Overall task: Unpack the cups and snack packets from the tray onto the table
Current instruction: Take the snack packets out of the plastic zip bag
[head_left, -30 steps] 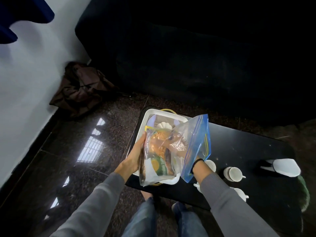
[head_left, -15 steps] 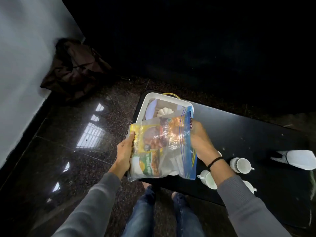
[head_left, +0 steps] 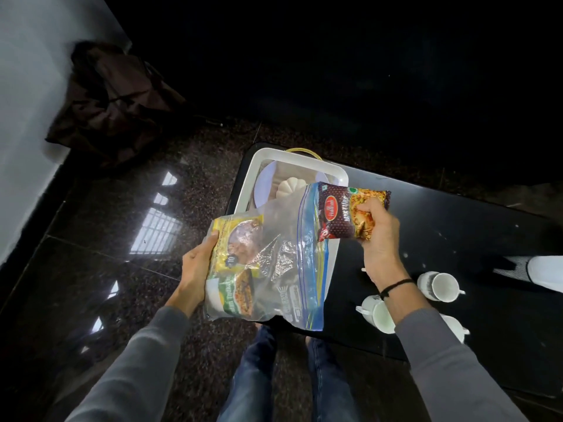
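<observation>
My left hand (head_left: 195,275) grips the left edge of a clear zip bag (head_left: 274,263) holding several snack packets, above the near end of the white tray (head_left: 243,190). My right hand (head_left: 377,239) holds a dark red mixture snack packet (head_left: 338,214) just outside the bag's blue-striped mouth, over the black table (head_left: 457,226). In the tray lie a pale plate (head_left: 263,184) and a white ribbed lid-like piece (head_left: 289,187). Three white cups stand on the table to the right: one cup (head_left: 440,286), a second cup (head_left: 377,313) partly behind my forearm, a third cup (head_left: 457,327) mostly hidden.
A white object (head_left: 545,269) lies at the table's right edge. A dark brown bag (head_left: 109,99) slumps on the glossy stone floor by the wall at left. A dark sofa fills the background. My legs in jeans (head_left: 259,376) stand against the table's near edge.
My right hand has pulled the dark red snack packet out of the zip bag and moved it right. The left hand keeps holding the bag, now flatter.
</observation>
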Demonstrator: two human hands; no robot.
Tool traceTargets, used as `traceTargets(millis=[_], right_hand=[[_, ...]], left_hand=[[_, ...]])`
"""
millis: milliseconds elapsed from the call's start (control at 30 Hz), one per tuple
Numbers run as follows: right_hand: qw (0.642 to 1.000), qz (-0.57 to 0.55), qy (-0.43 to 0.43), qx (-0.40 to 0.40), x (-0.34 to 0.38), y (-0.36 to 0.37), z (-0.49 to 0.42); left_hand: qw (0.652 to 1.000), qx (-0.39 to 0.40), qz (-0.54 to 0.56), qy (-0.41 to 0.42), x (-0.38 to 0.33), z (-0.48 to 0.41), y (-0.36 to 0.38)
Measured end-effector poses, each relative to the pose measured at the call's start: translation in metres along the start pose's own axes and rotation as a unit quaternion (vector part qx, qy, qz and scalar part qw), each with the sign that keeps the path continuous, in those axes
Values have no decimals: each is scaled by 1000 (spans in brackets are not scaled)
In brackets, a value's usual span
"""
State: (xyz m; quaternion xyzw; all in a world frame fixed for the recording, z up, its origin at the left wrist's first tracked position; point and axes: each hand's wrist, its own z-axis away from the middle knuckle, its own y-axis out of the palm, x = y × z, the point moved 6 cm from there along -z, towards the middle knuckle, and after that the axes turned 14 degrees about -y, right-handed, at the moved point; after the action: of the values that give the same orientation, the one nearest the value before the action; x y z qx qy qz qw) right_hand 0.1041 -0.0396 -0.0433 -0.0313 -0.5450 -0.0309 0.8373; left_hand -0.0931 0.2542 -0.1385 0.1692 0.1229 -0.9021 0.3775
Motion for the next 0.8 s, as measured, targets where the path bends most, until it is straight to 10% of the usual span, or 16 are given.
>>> traceTargets(millis=[367, 800], right_hand=[[996, -74, 43, -35, -29, 30, -46], [985, 30, 127, 117, -77, 79, -101]], left_hand=[[996, 77, -40, -3, 5, -12, 4], [996, 82, -4, 21, -7, -25, 23]])
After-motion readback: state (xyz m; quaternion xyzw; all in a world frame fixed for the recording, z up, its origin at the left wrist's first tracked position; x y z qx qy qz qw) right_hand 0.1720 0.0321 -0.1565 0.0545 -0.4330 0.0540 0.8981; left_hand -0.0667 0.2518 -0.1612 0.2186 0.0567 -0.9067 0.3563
